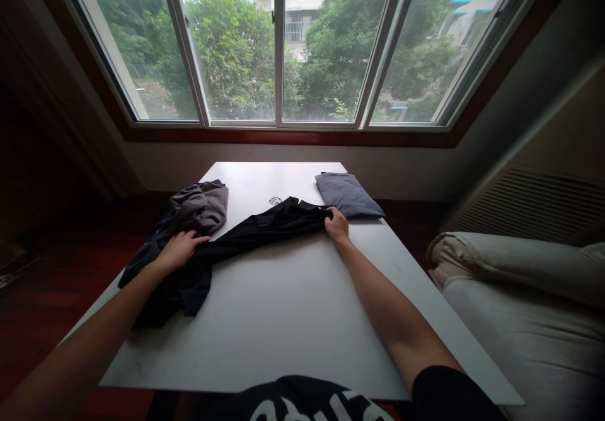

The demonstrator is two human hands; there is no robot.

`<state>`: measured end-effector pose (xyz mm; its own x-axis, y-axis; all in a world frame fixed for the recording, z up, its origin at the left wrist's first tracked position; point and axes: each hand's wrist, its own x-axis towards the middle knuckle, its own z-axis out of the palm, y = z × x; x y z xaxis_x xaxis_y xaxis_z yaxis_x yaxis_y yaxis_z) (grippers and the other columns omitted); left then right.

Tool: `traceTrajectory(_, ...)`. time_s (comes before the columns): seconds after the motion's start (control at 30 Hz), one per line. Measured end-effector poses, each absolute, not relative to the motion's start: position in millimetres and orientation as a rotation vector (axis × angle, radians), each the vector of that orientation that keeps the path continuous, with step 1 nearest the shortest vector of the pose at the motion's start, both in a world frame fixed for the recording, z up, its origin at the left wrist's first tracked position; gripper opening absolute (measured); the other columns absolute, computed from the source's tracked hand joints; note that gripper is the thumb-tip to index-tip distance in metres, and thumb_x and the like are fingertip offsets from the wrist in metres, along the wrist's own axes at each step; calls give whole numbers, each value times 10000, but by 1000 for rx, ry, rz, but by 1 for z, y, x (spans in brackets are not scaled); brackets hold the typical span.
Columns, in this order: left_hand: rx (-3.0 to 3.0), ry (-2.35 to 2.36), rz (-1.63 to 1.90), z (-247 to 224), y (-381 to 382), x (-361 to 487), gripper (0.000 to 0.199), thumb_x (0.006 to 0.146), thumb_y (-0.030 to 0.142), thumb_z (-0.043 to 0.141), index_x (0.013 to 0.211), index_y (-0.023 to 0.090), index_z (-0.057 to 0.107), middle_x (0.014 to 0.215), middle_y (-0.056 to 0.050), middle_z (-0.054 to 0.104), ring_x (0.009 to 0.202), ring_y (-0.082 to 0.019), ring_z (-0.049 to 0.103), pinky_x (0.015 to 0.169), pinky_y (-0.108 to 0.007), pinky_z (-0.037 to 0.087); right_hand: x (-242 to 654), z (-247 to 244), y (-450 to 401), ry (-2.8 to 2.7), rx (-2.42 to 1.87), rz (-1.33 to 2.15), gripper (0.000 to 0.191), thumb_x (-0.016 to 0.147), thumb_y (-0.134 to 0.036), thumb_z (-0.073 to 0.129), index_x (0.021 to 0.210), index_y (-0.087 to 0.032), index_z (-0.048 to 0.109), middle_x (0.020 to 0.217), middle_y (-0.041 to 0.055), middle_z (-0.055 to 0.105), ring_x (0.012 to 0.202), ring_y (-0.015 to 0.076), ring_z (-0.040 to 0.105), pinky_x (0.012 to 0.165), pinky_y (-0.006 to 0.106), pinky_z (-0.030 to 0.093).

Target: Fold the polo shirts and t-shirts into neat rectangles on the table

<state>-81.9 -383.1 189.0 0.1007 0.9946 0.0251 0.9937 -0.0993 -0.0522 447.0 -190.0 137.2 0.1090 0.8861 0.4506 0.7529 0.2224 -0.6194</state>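
A black garment [265, 227] stretches across the white table [283, 320], its left part bunched near the table's left edge. My right hand [337, 224] is closed on the garment's right end. Over the dark cloth at the left lies my left hand [179, 249], fingers spread and resting on it, not gripping. A crumpled grey garment [203, 207] sits just beyond my left hand. Beyond my right hand is a folded blue-grey garment [350, 195], flat at the table's right edge.
A small round dark-rimmed item [275, 201] lies on the table behind the black garment. A pale sofa [520, 320] stands at the right. A wide window [278, 49] is behind the table.
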Motion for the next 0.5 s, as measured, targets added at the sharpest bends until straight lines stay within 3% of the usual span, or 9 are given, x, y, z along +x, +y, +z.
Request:
traceTrajectory(0.1, -2455, -1888, -30, 196, -398, -53, 481, 907, 123, 432, 1303, 260, 667, 1451, -97, 576, 1420, -319, 415, 1216, -638, 152, 445, 135, -188, -1646, -1539, 231, 368, 843, -212, 493, 1165, -214, 671, 1050, 99, 715, 952, 269, 650, 886, 368, 504)
traceTrajectory(0.2, -2630, -1776, -60, 211, -416, -20, 289, 908, 223, 522, 1139, 220, 694, 1251, -93, 676, 1322, -294, 507, 1244, -615, 54, 444, 133, -187, -1638, -1529, 247, 375, 846, -240, 503, 1180, -213, 671, 1062, 100, 722, 969, 275, 660, 902, 386, 513)
traceTrajectory(0.27, -2766, -1750, -49, 225, -430, 4, 196, 889, 275, 570, 1018, 222, 708, 1088, -76, 711, 1176, -284, 592, 1239, -562, 154, 443, 132, -188, -1651, -1505, 267, 384, 846, -277, 530, 1199, -216, 669, 1088, 98, 725, 996, 278, 664, 927, 402, 516)
traceTrajectory(0.33, -2940, -1788, -35, 239, -446, 32, 186, 899, 333, 578, 967, 231, 718, 943, -64, 716, 1003, -269, 644, 1136, -468, 359, 441, 132, -188, -1680, -1454, 298, 399, 856, -348, 566, 1219, -217, 669, 1136, 98, 725, 1039, 282, 664, 968, 422, 512)
traceTrajectory(0.4, -3106, -1884, -121, 249, -463, 66, 272, 921, 431, 573, 1042, 245, 731, 917, -61, 720, 903, -259, 662, 951, -369, 479, 438, 132, -188, -1710, -1382, 328, 447, 873, -439, 587, 1251, -213, 664, 1211, 105, 711, 1113, 289, 653, 1027, 443, 494)
traceTrajectory(0.5, -3219, -2057, -418, 253, -484, 119, 449, 971, 521, 509, 1270, 236, 682, 1044, -69, 740, 941, -255, 678, 859, -321, 499, 432, 130, -186, -1765, -1264, 357, 565, 893, -505, 587, 1374, -210, 606, 1377, 118, 639, 1269, 293, 591, 1121, 464, 439)
